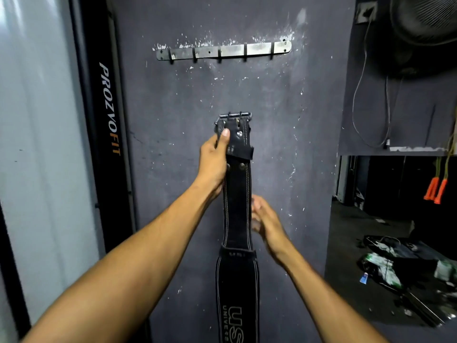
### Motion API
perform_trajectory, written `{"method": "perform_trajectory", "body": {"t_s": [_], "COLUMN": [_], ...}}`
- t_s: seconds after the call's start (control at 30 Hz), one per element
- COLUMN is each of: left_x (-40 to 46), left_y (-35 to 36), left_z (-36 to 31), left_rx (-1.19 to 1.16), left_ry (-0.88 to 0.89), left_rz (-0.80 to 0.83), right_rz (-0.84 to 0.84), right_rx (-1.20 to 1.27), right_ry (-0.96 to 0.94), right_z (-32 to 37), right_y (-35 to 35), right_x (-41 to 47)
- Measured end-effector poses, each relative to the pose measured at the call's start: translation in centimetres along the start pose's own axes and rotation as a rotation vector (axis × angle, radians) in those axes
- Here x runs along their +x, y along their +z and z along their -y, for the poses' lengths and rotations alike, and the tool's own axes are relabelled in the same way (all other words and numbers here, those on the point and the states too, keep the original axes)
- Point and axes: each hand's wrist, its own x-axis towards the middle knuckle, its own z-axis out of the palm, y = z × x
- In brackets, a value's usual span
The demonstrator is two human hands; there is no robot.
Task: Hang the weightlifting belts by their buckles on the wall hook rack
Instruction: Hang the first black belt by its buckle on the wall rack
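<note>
A black leather weightlifting belt [237,209] with white stitching hangs upright in front of the dark wall, its metal buckle [235,116] at the top. My left hand [214,160] grips the belt just under the buckle, thumb on its face. My right hand [265,220] is blurred beside the belt's right edge, fingers apart; contact cannot be told. The metal hook rack [223,51] with several bare hooks is fixed to the wall well above the buckle.
A black post with PROZVOFIT lettering [110,107] stands at left beside a pale panel. A wall fan [425,30] and hanging cord are at upper right. Orange-handled jump ropes [435,190] hang at right. Litter [395,266] lies on the floor at lower right.
</note>
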Motion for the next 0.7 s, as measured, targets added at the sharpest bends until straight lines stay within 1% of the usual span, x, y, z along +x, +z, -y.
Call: {"method": "perform_trajectory", "body": {"t_s": [0.1, 0.17, 0.27, 0.33, 0.4, 0.5, 0.53, 0.63, 0.7], "left_x": [-0.7, -0.7, 0.7, 2.7, 5.2, 9.6, 10.9, 14.6, 17.1], "left_y": [1.0, 1.3, 2.3, 2.9, 3.4, 4.1, 4.2, 4.9, 5.9], "left_z": [1.5, 2.5, 3.4, 3.6, 3.7, 3.5, 3.4, 2.3, 1.7], "left_rx": [0.018, 0.032, 0.039, 0.039, 0.07, 0.201, 0.272, 0.525, 0.626], "left_ry": [0.025, 0.032, 0.062, 0.061, 0.039, 0.031, 0.079, 0.31, 0.381], "left_rz": [-0.055, -0.033, 0.01, 0.022, 0.03, 0.076, 0.105, 0.204, 0.238], "right_rz": [-0.138, -0.22, -0.334, -0.401, -0.447, -0.503, -0.527, -0.575, -0.641], "right_rx": [0.003, -0.054, -0.322, -0.457, -0.495, -0.551, -0.569, -0.584, -0.631], "right_ry": [-0.168, -0.282, -0.446, -0.494, -0.525, -0.588, -0.613, -0.68, -0.724], "right_z": [6.2, 9.1, 11.7, 12.4, 12.9, 13.7, 14.1, 15.4, 16.5], "right_y": [-0.4, -0.2, -0.3, -0.3, -0.3, -0.9, -1.2, -2.2, -3.0], "right_x": [3.8, 5.7, 8.6, 10.6, 12.7, 16.4, 17.5, 20.4, 22.5]}}
